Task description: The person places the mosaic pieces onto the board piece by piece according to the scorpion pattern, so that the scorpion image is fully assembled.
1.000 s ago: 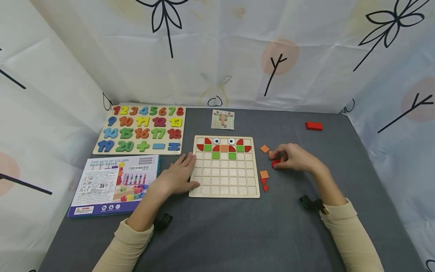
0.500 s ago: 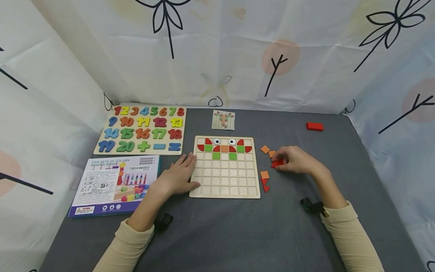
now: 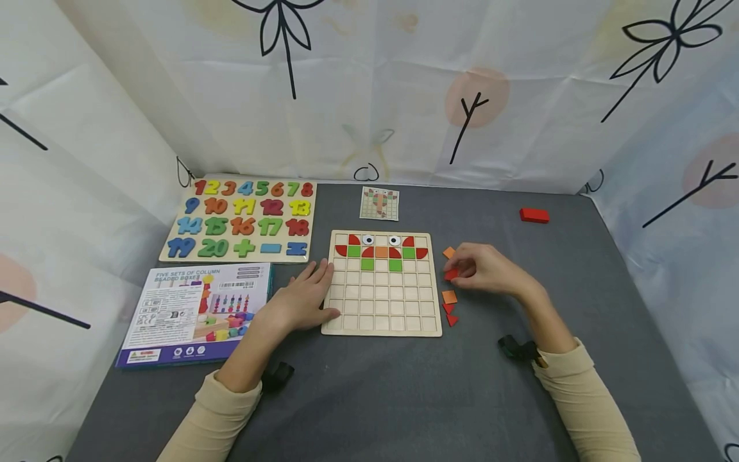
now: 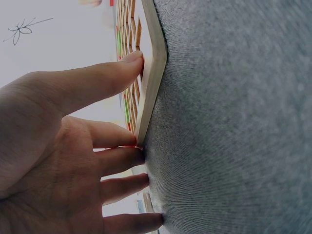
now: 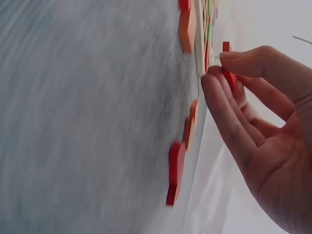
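Observation:
Between thumb and fingers, my right hand (image 3: 487, 268) pinches a small flat red wooden tile (image 5: 228, 77), held off the table by the right edge of the wooden grid board (image 3: 381, 311); its full outline is hidden. My left hand (image 3: 297, 303) lies at the board's left edge, fingers extended, with the thumb (image 4: 131, 58) on the rim. Red, green and orange tiles and two eye pieces fill part of the grid's upper rows. Right of the board lie an orange square (image 3: 449, 297), red triangles (image 3: 452, 319) and another orange tile (image 3: 448, 253) partly behind my right hand.
A picture card (image 3: 379, 203) lies behind the board. To the left are a number puzzle (image 3: 237, 215) and a printed box (image 3: 193, 314). A red block (image 3: 534, 215) sits at the back right of the grey table (image 3: 392, 398).
My right hand has taken hold of the red tile, lifted it and moved left toward the board. The left hand stays where it was on the board's edge.

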The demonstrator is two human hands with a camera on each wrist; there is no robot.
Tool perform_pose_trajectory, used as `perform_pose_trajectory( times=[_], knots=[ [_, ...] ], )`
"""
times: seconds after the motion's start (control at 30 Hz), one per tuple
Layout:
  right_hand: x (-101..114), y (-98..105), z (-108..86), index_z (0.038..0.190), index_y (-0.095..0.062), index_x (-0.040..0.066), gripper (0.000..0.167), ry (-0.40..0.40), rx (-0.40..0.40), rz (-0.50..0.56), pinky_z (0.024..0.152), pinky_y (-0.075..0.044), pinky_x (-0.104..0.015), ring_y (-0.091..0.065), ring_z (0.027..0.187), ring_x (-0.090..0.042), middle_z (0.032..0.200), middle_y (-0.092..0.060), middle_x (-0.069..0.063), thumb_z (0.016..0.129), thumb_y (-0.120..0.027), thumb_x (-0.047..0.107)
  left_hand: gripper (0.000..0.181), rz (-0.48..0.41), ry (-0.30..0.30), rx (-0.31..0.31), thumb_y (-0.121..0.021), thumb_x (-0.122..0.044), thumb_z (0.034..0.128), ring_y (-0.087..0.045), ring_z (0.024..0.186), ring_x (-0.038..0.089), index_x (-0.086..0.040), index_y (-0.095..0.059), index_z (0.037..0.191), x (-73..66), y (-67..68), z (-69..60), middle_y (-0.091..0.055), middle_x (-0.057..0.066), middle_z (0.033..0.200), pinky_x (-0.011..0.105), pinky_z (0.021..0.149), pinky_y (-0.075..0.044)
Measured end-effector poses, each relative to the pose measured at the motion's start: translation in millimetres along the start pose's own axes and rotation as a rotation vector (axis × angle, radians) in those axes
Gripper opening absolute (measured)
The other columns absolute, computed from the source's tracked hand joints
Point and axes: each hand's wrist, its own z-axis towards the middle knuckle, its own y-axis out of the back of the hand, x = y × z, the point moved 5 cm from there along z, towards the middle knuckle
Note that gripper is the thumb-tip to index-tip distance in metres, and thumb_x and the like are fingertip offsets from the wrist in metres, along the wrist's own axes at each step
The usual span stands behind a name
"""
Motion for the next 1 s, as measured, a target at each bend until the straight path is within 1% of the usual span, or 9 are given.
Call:
perform_pose_trajectory(
  times=[0.2, 0.4, 0.57, 0.67, 0.77, 0.93, 1.0],
  knots=[
    [15, -7, 12.5, 0.114, -0.081, 0.005, 0.023, 0.070, 0.027, 0.055, 0.083, -0.065, -0.025, -0.073, 0.086, -0.011, 0.110, -0.077, -0.008, 0.091, -0.083, 0.000, 0.100, -0.006, 0.007, 0.000, -0.074, -0.042, 0.1019, -0.010, 0.172, 0.043, -0.002, -0.017, 0.173, 0.5, 0.9, -1.0, -0.011, 0.017, 0.184, 0.072, 0.132, -0.024],
    [27, -13, 25.2, 0.114, -0.081, 0.005, 0.020, 0.106, 0.037, 0.076, 0.086, -0.066, -0.027, -0.077, 0.092, -0.016, 0.111, -0.081, -0.007, 0.094, -0.081, 0.001, 0.099, -0.005, 0.001, 0.005, -0.073, -0.042, 0.1028, -0.010, 0.172, 0.043, -0.002, -0.016, 0.173, -0.5, 1.7, -0.6, -0.011, 0.017, 0.184, 0.072, 0.132, -0.023],
    [34, -20, 37.5, 0.117, -0.078, 0.003, 0.023, 0.096, 0.038, 0.092, 0.085, -0.066, -0.029, -0.079, 0.093, -0.018, 0.110, -0.082, -0.009, 0.094, -0.081, 0.001, 0.099, -0.005, -0.001, 0.012, -0.073, -0.042, 0.1031, -0.009, 0.172, 0.043, -0.002, -0.015, 0.173, -1.1, 2.9, -1.4, -0.010, 0.017, 0.184, 0.072, 0.132, -0.022],
    [36, -23, 44.7, 0.115, -0.077, 0.003, 0.022, 0.083, 0.033, 0.098, 0.085, -0.067, -0.031, -0.079, 0.095, -0.019, 0.107, -0.083, -0.010, 0.093, -0.082, 0.002, 0.100, -0.012, 0.006, 0.019, -0.072, -0.042, 0.1031, -0.007, 0.172, 0.041, -0.003, -0.014, 0.174, -1.1, 3.4, -1.8, -0.008, 0.016, 0.184, 0.070, 0.134, -0.021],
    [40, -27, 51.1, 0.113, -0.079, 0.004, 0.020, 0.101, 0.045, 0.088, 0.086, -0.067, -0.033, -0.079, 0.093, -0.018, 0.106, -0.083, -0.010, 0.094, -0.082, 0.003, 0.100, -0.010, 0.002, 0.015, -0.073, -0.042, 0.1027, -0.009, 0.172, 0.043, -0.002, -0.015, 0.174, -2.0, 3.2, -1.9, -0.010, 0.017, 0.184, 0.071, 0.133, -0.022],
    [47, -34, 61.3, 0.113, -0.083, 0.007, 0.016, 0.163, 0.087, 0.046, 0.081, -0.062, -0.029, -0.073, 0.086, -0.012, 0.104, -0.083, -0.005, 0.097, -0.080, 0.007, 0.100, -0.008, 0.002, 0.018, -0.073, -0.042, 0.1024, -0.009, 0.172, 0.042, -0.003, -0.015, 0.174, -2.2, 2.3, -1.7, -0.010, 0.017, 0.184, 0.071, 0.133, -0.023],
    [51, -36, 65.0, 0.111, -0.083, 0.006, 0.015, 0.190, 0.105, 0.039, 0.080, -0.061, -0.028, -0.072, 0.085, -0.011, 0.102, -0.083, -0.005, 0.097, -0.080, 0.006, 0.100, -0.007, 0.003, 0.019, -0.073, -0.042, 0.1025, -0.008, 0.172, 0.042, -0.003, -0.015, 0.174, -2.3, 2.2, -1.7, -0.010, 0.017, 0.184, 0.071, 0.132, -0.023]
  ],
)
